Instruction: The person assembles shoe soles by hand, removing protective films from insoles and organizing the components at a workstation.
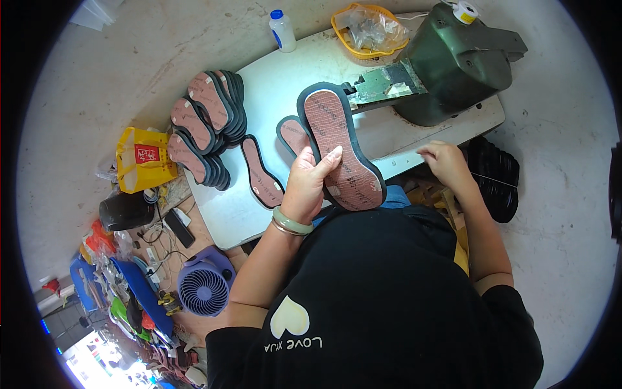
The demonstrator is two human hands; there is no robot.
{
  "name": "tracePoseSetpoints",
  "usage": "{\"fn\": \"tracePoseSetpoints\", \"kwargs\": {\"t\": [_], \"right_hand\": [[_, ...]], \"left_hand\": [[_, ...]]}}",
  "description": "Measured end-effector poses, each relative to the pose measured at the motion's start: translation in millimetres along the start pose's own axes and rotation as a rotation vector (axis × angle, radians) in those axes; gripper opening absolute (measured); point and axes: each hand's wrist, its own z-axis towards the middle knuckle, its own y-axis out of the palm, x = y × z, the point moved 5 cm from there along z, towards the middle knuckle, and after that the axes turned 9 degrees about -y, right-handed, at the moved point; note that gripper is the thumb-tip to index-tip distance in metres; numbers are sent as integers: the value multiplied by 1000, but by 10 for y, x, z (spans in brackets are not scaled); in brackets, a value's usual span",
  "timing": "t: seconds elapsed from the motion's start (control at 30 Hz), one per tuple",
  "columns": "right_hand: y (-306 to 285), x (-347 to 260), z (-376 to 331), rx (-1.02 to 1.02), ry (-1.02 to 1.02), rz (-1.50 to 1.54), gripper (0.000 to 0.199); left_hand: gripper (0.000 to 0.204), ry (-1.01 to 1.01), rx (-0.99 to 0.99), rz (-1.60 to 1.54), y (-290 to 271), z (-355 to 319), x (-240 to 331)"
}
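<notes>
My left hand [310, 176] grips a shoe sole [342, 146], its thumb pressed on the textured pink face. The sole has a black rim and handwritten marks. Behind that hand, a second pink sole [292, 134] shows in part; whether it is also held or lies on the table cannot be told. One more sole [262, 171] lies flat to the left. My right hand [446, 162] is off the table's front edge, to the right of the held sole, with fingers curled in; anything in them is too small or hidden to name.
A dark green sewing machine [457, 61] stands on the white table [249, 104]. Stacked soles [207, 123] line its left edge. At the back are a white bottle [282, 32] and a yellow basket [369, 53]. A purple fan [206, 285] and black bundles [495, 178] flank me.
</notes>
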Motion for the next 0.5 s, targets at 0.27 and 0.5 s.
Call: {"fn": "tracePoseSetpoints", "kwargs": {"t": [0.27,0.5], "right_hand": [[220,-530,554,-33,132,561,9],[714,-975,633,-543,102,1219,31]], "left_hand": [[26,-20,77,-81,-134,67,-66],[30,-10,18,-112,-113,93,-53]]}}
